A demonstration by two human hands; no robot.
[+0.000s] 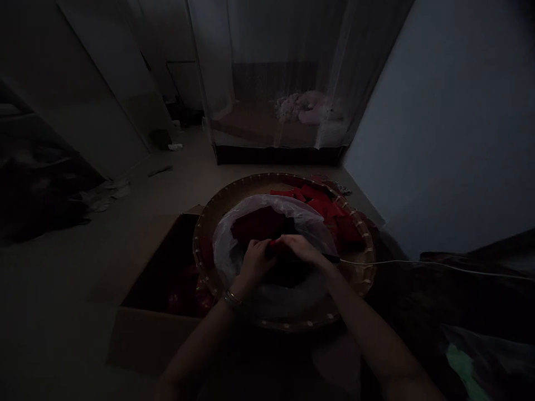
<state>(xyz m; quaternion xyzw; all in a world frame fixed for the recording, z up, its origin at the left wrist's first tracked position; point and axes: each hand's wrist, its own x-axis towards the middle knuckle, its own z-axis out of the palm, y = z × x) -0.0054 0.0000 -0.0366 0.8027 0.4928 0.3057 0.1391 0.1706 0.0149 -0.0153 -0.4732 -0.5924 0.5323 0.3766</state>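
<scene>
A small red piece (272, 243), its kind too dark to tell, sits between the fingertips of my two hands. My left hand (257, 259), with bracelets at the wrist, is closed on its left side. From the right, my right hand (301, 248) pinches the same piece. Both hands are over the opening of a clear plastic bag (228, 229) with dark red material (259, 221) inside. That bag lies in a round woven bamboo tray (200, 223). Several red folded pieces (320, 203) are heaped along the tray's far right side. Beside my right wrist is a dark stick-like end (331, 258) of a white cable.
A cardboard box (154, 334) with shiny red things stands under the tray's left side. The white cable (418, 262) runs off to the right. Ahead is a netted bed (280, 156); a pale wall (451, 122) rises at right. Dark cloth-like heaps (37, 189) lie at left.
</scene>
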